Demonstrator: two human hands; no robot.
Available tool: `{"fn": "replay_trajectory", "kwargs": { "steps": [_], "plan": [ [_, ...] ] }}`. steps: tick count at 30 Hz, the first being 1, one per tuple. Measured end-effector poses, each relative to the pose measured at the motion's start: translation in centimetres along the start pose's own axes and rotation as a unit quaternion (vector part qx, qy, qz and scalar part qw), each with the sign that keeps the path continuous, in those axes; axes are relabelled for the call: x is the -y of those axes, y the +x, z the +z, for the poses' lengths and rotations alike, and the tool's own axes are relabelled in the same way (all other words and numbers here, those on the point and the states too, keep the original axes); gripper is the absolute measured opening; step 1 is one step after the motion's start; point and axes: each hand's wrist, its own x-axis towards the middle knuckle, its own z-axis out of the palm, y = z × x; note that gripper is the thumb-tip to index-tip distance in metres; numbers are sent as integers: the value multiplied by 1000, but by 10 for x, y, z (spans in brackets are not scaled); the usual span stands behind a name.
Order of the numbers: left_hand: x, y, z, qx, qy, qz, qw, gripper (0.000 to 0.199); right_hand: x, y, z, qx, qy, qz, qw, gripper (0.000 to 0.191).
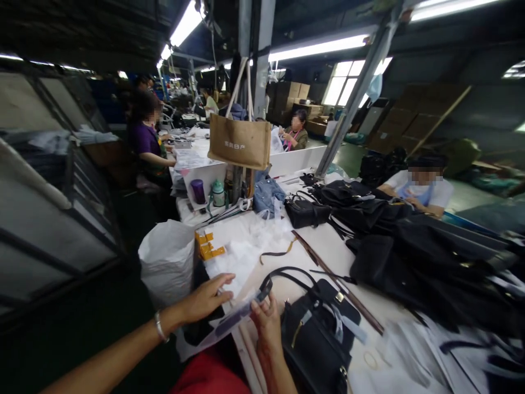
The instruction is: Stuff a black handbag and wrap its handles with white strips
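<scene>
My right hand [266, 317] grips one end of a dark strap [233, 318] covered by a clear plastic sleeve. That strap slants down to the left over the table's front edge. Left of it, my left hand [213, 295] is held above the edge with thumb and fingers apart, holding nothing. A black handbag [311, 334] with a gold zip lies just right of my right hand, its looped handle [293, 269] reaching up behind the hand. White thin wrapping [246, 241] is heaped on the table beyond my hands.
A white sack [166, 262] stands left of the table [283, 262]. Black bags [381, 230] are piled at the right. A tan bag [240, 143] hangs on a post. Behind are a purple cup [198, 191] and green bottle [217, 193]. People sit at right [426, 189] and left [143, 137].
</scene>
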Motion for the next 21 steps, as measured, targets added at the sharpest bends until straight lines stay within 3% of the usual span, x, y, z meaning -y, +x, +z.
{"fn": "replay_trajectory", "kwargs": {
  "steps": [2, 5, 8, 11, 13, 15, 17, 19, 21],
  "plan": [
    [-9, 9, 30, 52, -92, -31, 994, 52, -10, -4, 3, 1, -4, -2, 1000, 100],
    [-7, 10, 63, 63, -200, -84, 974, 27, -22, -8, 3, -5, -17, -21, 1000, 96],
    [9, 5, 75, 29, -238, -125, 963, 21, -25, -7, -8, 14, -84, 10, 996, 86],
    [28, 4, 72, 18, -218, -132, 967, 24, -8, 0, -26, 13, -276, 5, 961, 67],
    [34, 7, 67, 20, -194, -127, 973, 27, 13, 8, -35, -20, -428, -101, 898, 55],
    [35, 10, 62, 32, -171, -116, 978, 31, 35, 18, -37, 9, -548, -218, 808, 48],
    [32, 12, 57, 53, -135, -99, 984, 35, 53, 30, -33, 124, -633, -265, 717, 49],
    [28, 14, 50, 71, -72, -72, 992, 38, 64, 45, -27, 255, -688, -249, 632, 46],
    [26, 14, 43, 81, 20, -37, 996, 36, 69, 60, -21, 341, -719, -211, 568, 34]
  ]
}}
